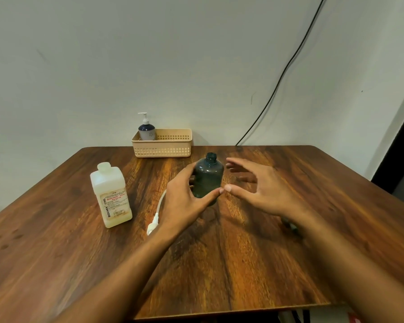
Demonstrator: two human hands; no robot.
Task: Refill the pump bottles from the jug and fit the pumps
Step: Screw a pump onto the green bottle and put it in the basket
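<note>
Fingers of the left hand (182,197) curled round the middle of the dark teal bottle (208,176), which stood upright with its neck open on the wooden table (243,264). The right hand (261,190) hovered just beside it, spread and holding nothing. Seemingly empty thin plastic, the bottle likely was light, smooth and tippy; a firm mid-body hold suited pouring. The white jug (111,194) stood left, 1 loose pump (155,217) between.

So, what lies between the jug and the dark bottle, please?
In the head view, a loose white pump lies there, partly behind the left hand gripping the dark bottle.
</note>
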